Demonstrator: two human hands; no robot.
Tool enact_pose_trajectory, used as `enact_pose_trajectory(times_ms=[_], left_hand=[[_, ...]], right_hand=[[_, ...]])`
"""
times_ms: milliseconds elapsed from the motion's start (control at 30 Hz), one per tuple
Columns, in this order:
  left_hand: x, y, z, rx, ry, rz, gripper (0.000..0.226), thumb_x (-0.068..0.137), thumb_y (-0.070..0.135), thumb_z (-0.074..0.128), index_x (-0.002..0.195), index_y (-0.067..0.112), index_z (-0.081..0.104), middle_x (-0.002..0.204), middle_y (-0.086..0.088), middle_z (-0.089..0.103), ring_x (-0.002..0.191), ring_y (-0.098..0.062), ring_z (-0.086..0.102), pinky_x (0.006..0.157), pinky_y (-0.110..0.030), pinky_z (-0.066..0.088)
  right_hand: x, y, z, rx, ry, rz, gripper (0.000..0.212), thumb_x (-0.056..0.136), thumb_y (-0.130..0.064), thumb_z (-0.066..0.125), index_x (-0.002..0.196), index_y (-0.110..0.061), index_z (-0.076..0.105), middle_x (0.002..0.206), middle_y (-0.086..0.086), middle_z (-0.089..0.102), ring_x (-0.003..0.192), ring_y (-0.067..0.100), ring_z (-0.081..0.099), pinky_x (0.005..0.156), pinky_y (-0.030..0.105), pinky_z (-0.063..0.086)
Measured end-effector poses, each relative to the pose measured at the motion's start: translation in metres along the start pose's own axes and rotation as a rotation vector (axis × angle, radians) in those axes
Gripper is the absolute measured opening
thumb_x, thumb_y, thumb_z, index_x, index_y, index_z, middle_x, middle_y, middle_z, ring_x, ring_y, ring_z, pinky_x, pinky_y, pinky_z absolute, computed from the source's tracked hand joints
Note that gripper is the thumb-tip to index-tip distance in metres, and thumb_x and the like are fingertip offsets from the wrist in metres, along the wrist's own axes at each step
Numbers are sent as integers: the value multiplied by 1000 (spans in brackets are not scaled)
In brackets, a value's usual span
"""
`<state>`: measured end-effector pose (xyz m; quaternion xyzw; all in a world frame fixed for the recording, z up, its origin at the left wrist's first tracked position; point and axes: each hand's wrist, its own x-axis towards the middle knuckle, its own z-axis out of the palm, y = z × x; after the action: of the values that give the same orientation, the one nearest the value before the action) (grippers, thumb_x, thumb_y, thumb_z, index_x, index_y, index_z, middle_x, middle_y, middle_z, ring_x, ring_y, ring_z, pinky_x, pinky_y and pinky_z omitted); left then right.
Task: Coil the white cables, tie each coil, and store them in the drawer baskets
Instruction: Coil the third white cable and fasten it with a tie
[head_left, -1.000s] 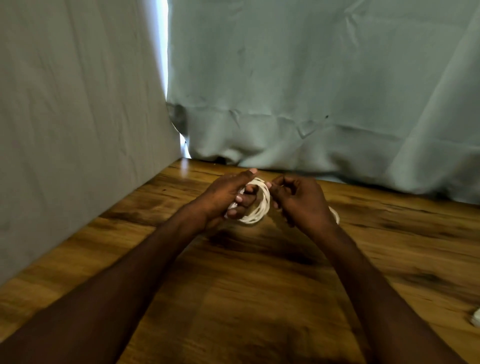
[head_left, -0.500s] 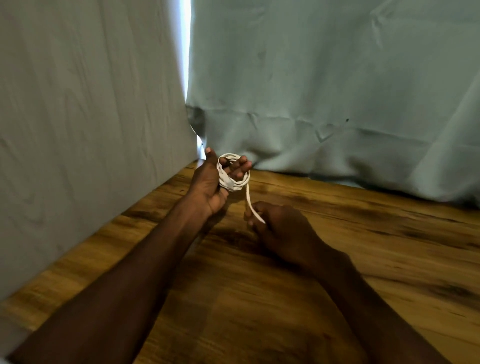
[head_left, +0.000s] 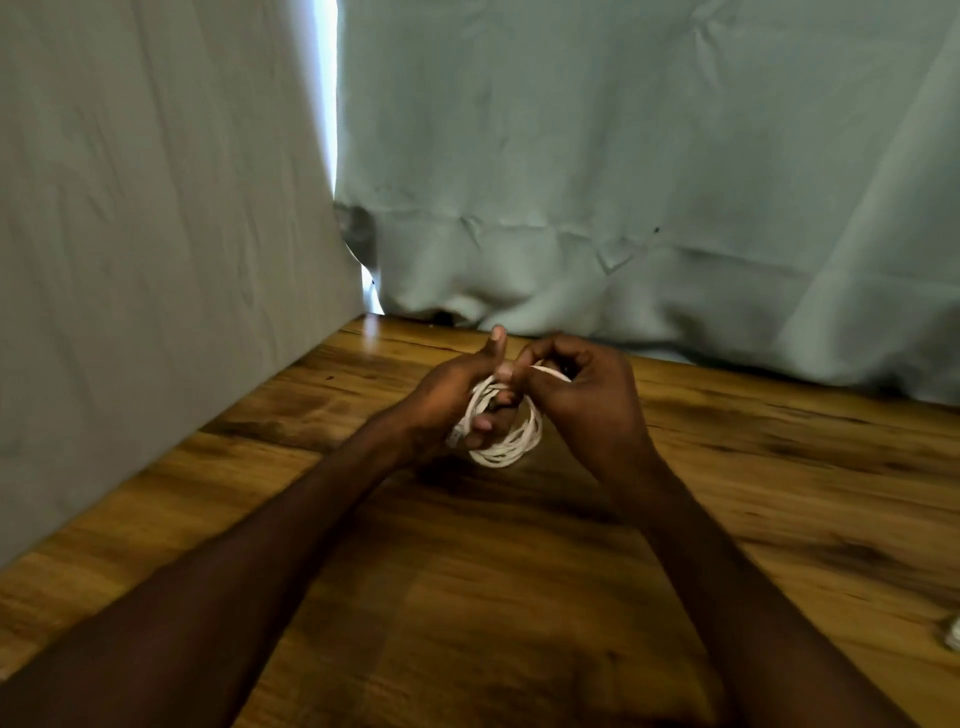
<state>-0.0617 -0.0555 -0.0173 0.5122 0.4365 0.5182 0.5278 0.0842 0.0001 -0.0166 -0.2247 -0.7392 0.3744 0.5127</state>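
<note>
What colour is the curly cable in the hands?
White. The coiled cable shows best in the head view, held over the brown wooden table.

Cable coil (head_left: 506, 441) between both hands, seemingly above table (head_left: 519, 597), curtain (head_left: 623, 182) behind.

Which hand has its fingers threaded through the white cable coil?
The left hand: its fingers pass through the coil. The right hand pinches cable at the coil's top.

Glossy wood table (head_left: 519, 597), cloth curtain (head_left: 623, 156)
</note>
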Motion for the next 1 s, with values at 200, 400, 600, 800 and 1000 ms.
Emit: enact_pose_trajectory(times_ms=[200,400,600,800,1000], left_hand=[[6,-9,-1,-37,-52,90,36,102,32,56,77,7,50,56,-2,27,39,-10,35,42,-20,32],[11,-11,-10,-280,-76,73,27,107,31,44,101,8,57,65,2,41,57,-15,51,62,-27,50],[13,-9,-4,-290,-32,74,18,104,7,45,107,-3,59,68,-7,56,72,-25,65,76,-35,57],[19,-14,-4,-362,3,105,14,100,4,53,107,-6,61,72,-9,65,74,-23,71,76,-32,59],[28,-20,-6,-413,30,181,24,93,10,62,110,-7,63,89,-15,66,85,-26,66,78,-35,60]], right_hand=[[8,21,7,121,106,190,24,97,-25,69,87,-4,74,84,13,75,84,27,72,81,42,56],[-1,17,20,197,20,274,31,109,-30,49,103,-7,68,86,17,76,63,19,70,63,35,60],[4,10,13,391,143,410,22,109,-10,48,108,4,64,75,19,67,45,14,57,43,21,47],[4,7,12,534,282,436,21,107,-5,48,107,-8,69,69,7,67,53,15,56,48,25,51],[9,10,11,837,363,517,22,107,-8,48,104,-3,69,68,7,54,52,17,53,45,24,52]])
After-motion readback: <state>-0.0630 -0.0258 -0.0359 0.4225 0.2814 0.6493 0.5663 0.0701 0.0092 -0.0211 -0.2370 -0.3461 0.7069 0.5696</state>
